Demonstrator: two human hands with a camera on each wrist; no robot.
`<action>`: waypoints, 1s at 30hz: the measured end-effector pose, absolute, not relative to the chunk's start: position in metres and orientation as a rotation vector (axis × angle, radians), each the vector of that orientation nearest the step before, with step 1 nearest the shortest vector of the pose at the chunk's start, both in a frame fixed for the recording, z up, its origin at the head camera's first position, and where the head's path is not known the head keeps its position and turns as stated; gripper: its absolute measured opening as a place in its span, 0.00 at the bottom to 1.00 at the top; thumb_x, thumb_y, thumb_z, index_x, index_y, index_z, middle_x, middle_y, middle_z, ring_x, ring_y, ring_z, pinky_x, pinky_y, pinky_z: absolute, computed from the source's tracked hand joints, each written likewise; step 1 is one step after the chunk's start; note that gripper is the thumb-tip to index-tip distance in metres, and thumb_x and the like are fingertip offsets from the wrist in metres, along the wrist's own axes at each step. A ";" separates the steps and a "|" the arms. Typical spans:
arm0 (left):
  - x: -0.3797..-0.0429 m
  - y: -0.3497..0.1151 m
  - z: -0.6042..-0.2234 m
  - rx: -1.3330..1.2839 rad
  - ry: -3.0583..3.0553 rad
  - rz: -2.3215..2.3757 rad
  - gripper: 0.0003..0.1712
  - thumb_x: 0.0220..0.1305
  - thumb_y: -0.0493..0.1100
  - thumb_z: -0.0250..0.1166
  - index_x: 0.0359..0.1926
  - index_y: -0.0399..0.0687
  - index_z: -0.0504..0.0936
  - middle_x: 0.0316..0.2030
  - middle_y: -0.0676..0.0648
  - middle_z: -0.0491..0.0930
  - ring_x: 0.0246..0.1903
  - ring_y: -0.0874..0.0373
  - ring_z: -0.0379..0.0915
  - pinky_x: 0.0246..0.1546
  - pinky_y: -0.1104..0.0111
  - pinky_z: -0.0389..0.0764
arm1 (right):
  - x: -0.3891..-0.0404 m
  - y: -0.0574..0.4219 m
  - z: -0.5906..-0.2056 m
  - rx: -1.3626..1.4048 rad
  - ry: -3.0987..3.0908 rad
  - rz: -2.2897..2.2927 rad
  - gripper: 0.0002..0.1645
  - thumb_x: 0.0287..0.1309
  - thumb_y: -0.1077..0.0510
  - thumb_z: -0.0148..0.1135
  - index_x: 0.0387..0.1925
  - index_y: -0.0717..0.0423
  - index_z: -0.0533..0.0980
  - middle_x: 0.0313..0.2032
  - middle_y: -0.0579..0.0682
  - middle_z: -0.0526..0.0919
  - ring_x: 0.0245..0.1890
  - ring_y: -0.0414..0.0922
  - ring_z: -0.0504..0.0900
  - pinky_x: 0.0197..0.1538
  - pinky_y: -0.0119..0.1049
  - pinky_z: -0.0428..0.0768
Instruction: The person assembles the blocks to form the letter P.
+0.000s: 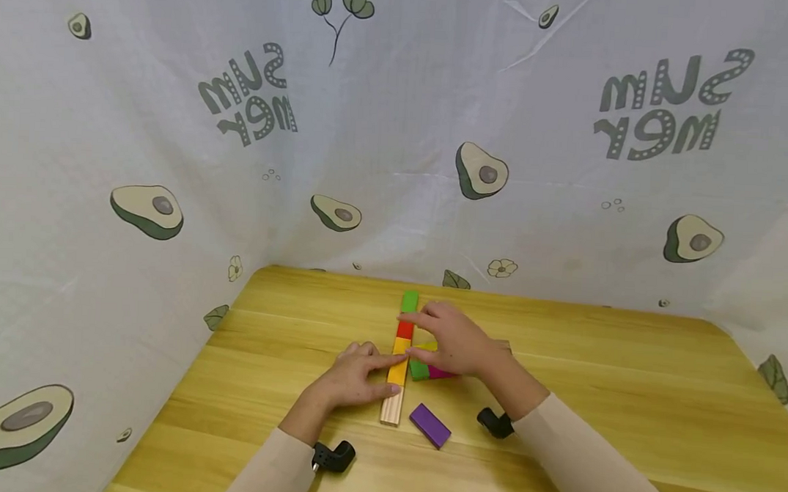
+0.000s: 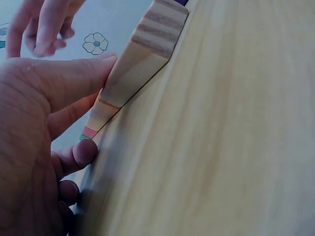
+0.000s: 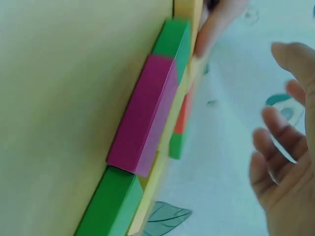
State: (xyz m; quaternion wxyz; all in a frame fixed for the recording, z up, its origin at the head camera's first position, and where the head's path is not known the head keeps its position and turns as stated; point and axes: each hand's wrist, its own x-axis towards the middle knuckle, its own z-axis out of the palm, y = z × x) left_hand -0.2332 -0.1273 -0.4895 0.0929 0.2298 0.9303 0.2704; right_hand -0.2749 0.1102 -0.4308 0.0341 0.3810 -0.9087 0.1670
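Observation:
A straight row of wooden blocks runs away from me: a plain wood block (image 1: 391, 408), an orange block (image 1: 397, 371), a red block (image 1: 405, 329) and a green block (image 1: 410, 301). My left hand (image 1: 355, 376) touches the row, its thumb at the plain block and its extended index finger on the orange part. Over the row's far half hovers my right hand (image 1: 454, 340), fingers spread and holding nothing. In the right wrist view, a second row beneath it has a magenta block (image 3: 142, 113) between green blocks, with yellow behind.
A loose purple block (image 1: 430, 425) lies on the wooden table (image 1: 264, 343), nearer me than the second row. Black wrist devices (image 1: 335, 456) show at both wrists. A patterned white cloth (image 1: 399, 129) hangs behind the table and along its left side.

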 end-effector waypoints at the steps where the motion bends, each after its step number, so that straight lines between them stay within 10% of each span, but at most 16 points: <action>1: -0.233 -0.128 -0.489 0.681 2.765 0.802 0.33 0.65 0.64 0.66 0.71 0.73 0.73 0.36 0.56 0.68 0.37 0.59 0.57 0.38 0.67 0.60 | -0.268 0.112 -0.429 1.209 -2.805 0.494 0.33 0.61 0.44 0.71 0.66 0.45 0.76 0.47 0.50 0.80 0.43 0.43 0.75 0.47 0.40 0.79; 30: -0.231 -0.129 -0.488 0.688 2.777 0.810 0.33 0.65 0.64 0.65 0.70 0.73 0.74 0.37 0.55 0.70 0.37 0.59 0.58 0.40 0.66 0.60 | -0.150 0.102 -0.453 1.162 -3.245 0.636 0.37 0.45 0.34 0.79 0.50 0.46 0.72 0.25 0.34 0.70 0.24 0.32 0.67 0.30 0.29 0.68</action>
